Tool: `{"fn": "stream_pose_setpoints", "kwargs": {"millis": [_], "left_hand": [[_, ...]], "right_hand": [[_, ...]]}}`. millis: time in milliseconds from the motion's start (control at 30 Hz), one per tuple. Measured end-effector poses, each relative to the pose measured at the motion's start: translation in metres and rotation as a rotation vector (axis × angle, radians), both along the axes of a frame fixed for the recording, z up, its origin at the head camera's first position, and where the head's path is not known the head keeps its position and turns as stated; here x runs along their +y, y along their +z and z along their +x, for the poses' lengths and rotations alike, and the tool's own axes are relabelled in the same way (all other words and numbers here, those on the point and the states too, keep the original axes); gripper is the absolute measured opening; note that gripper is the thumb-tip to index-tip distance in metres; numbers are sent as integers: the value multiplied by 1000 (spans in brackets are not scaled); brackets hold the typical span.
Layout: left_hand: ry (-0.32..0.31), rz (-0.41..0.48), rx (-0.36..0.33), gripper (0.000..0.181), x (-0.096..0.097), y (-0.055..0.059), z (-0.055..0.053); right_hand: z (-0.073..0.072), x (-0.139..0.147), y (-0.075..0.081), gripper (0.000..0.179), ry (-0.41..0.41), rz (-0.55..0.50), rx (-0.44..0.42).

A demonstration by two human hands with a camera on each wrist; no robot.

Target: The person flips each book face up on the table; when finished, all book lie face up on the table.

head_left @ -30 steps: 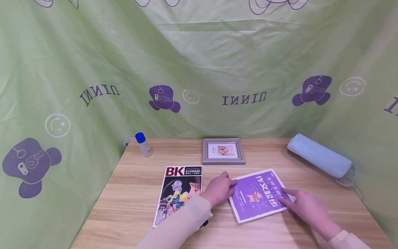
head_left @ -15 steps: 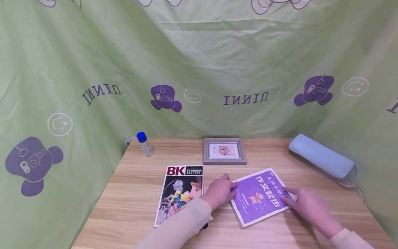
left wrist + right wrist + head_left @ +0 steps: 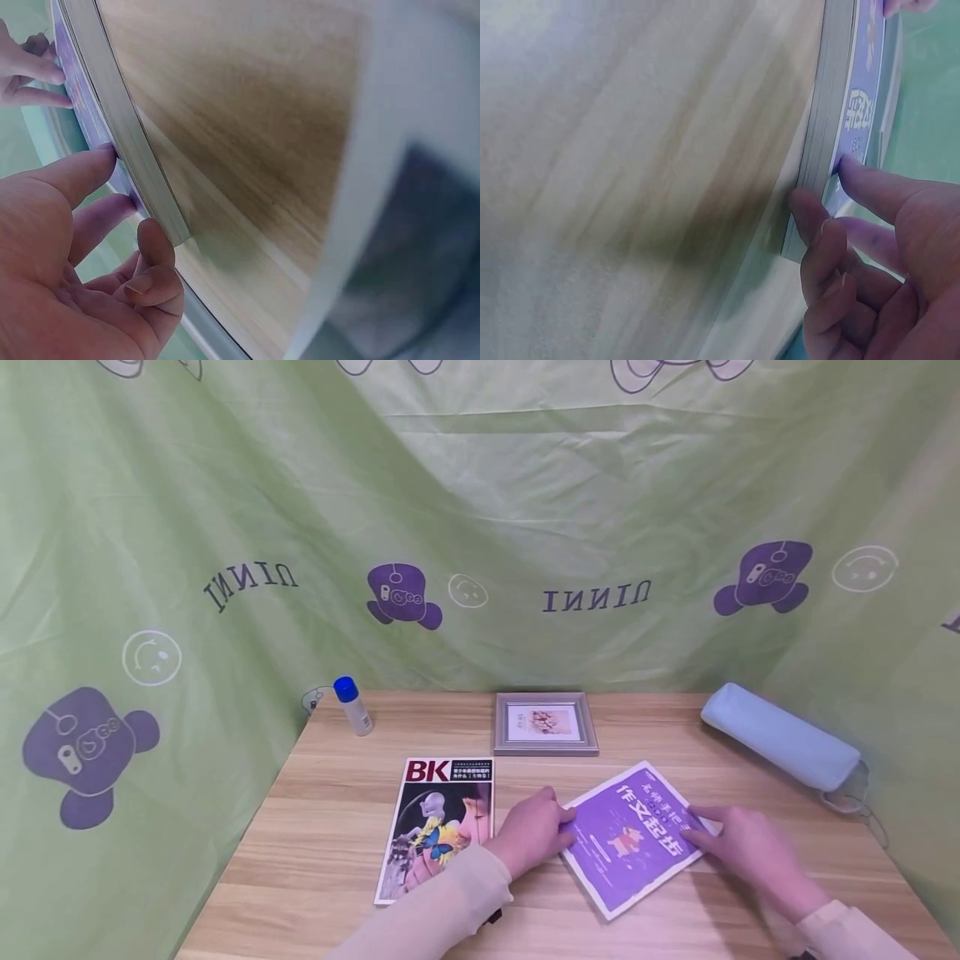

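Note:
A thick purple-covered book with white lettering and a small cartoon animal lies at a slant on the wooden table. My left hand pinches its left side. In the left wrist view the thumb and a finger of that hand meet the cover at the edge, the rest curled beside it. My right hand grips the right side. The right wrist view shows its thumb on the cover and a fingertip against the page block. Left of the book lies a magazine marked BK, partly behind the left sleeve.
A grey picture frame lies flat near the back edge. A bottle with a blue cap stands at the back left. A light blue pencil case with a cord rests at the right. Green printed cloth hangs around the table.
The purple book has turned counterclockwise between my hands, its near corner swinging right and toward me, its far corner left. The whole head view has shifted slightly.

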State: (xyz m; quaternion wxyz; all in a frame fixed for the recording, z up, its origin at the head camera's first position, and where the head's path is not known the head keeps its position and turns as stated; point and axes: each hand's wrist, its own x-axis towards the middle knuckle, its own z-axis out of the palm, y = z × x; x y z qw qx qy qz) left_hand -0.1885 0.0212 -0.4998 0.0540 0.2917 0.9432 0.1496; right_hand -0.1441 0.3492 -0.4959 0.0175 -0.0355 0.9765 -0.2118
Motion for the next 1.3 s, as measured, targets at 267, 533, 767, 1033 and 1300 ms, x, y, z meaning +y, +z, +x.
{"fn": "stream_pose_setpoints", "kwargs": {"millis": [267, 533, 767, 1033, 1300], "left_hand": [[-12, 9, 27, 41, 0, -2, 6], [-44, -3, 73, 37, 0, -3, 9], [-47, 0, 73, 37, -1, -3, 11], [-77, -5, 100, 31, 0, -7, 13], [-146, -54, 170, 23, 2, -7, 14]], "right_hand": [[-6, 2, 1, 67, -5, -16, -25], [-11, 5, 4, 66, 4, -7, -33], [-13, 5, 2, 64, 9, -5, -9], [-17, 7, -5, 61, 16, -19, 31], [-19, 6, -5, 58, 16, -16, 36]]}}
